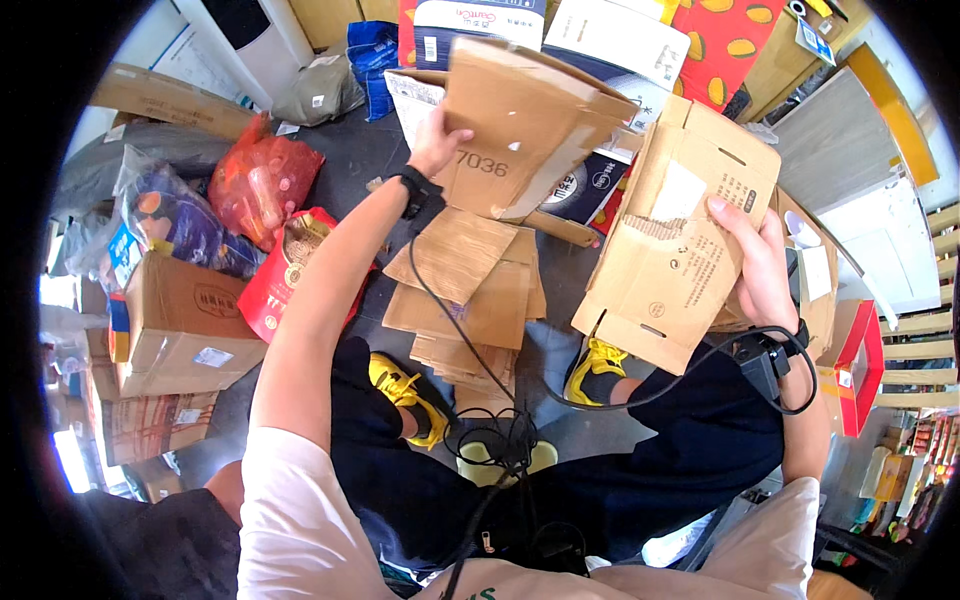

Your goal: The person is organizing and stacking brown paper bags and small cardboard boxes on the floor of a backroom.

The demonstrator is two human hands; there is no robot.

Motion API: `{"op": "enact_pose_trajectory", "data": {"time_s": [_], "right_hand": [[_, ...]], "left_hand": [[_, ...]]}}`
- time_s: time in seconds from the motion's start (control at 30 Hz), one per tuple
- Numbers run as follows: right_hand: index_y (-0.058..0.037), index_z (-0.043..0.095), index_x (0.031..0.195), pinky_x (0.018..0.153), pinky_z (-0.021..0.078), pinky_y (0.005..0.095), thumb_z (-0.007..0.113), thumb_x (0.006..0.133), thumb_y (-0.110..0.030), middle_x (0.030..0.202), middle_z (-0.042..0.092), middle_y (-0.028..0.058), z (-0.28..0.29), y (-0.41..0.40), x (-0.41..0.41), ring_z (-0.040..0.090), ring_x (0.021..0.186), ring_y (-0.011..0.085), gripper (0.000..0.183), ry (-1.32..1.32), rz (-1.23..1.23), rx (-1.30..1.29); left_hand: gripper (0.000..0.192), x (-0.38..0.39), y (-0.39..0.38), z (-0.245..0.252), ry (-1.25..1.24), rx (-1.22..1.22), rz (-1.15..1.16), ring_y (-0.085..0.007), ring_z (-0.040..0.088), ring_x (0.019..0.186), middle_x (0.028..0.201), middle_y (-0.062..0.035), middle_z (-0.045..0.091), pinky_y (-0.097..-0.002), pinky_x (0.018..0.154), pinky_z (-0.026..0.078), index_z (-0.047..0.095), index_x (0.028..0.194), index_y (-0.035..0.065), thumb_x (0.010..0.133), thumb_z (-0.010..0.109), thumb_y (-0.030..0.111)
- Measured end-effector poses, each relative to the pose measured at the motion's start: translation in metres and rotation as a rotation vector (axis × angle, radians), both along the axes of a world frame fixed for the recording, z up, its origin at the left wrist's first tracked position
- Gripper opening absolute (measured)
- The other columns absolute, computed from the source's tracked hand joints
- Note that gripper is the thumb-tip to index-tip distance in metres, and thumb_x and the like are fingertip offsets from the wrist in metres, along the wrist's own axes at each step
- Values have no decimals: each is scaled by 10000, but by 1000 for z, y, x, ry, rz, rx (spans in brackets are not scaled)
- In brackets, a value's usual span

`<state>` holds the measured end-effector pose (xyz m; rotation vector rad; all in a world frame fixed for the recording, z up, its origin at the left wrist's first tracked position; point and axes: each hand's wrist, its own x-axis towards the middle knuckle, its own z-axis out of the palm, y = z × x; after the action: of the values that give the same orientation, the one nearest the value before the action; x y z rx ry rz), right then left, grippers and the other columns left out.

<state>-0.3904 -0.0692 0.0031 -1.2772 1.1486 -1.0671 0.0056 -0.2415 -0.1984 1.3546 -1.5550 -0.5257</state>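
My left hand (437,144) grips the left edge of a large brown cardboard piece (525,120), thumb on its printed face and fingers partly hidden behind it. This piece stands tilted in front of other cartons. In my right hand (761,262) is a flattened brown carton (675,240) with slots, printed marks and a torn patch; my thumb presses on its face. Between my feet lies a stack of flattened cardboard (465,322), its top sheet (454,251) wrinkled. Cables hang from the bands on both wrists.
Printed cartons (480,30) and a red patterned box (724,45) stand at the back. To the left are a red plastic bag (262,184), a red printed pouch (296,262) and stacked brown boxes (191,322). An open red box (855,371) sits at right. Another person's leg (161,540) shows lower left.
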Motion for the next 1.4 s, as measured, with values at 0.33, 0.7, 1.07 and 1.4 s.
{"op": "enact_pose_trajectory", "data": {"time_s": [0.33,0.7,1.07,1.4], "right_hand": [[34,623,1210,886,507,300,693,930,-175,1129,699,96,7,6,10,663,995,146,357,9,-76,-29],[47,618,1208,883,504,292,698,931,-181,1134,694,107,-2,6,-4,657,1000,143,367,60,-135,-65],[44,634,1179,826,521,272,710,929,-145,1078,713,90,-15,-4,-12,663,935,126,323,132,-87,-51],[42,647,1156,803,527,268,697,933,-121,1062,719,84,-20,-7,-19,669,920,116,281,167,-64,-21]], "left_hand": [[566,-76,-1,76,-215,-270,-419,-356,676,962,1251,-259,559,-387,840,561,480,1320,-30,773,511,-175],[358,-82,32,-79,-1098,-486,-390,-237,556,1093,1082,-70,555,-395,909,461,531,1194,102,840,588,108],[249,-123,5,-135,-986,-436,-439,-251,523,1147,1092,-78,563,-413,996,410,582,1103,93,857,605,115],[278,-137,-41,-135,-1035,-384,-243,-266,492,1194,1225,-100,531,-410,960,413,564,1175,177,899,557,145]]}}
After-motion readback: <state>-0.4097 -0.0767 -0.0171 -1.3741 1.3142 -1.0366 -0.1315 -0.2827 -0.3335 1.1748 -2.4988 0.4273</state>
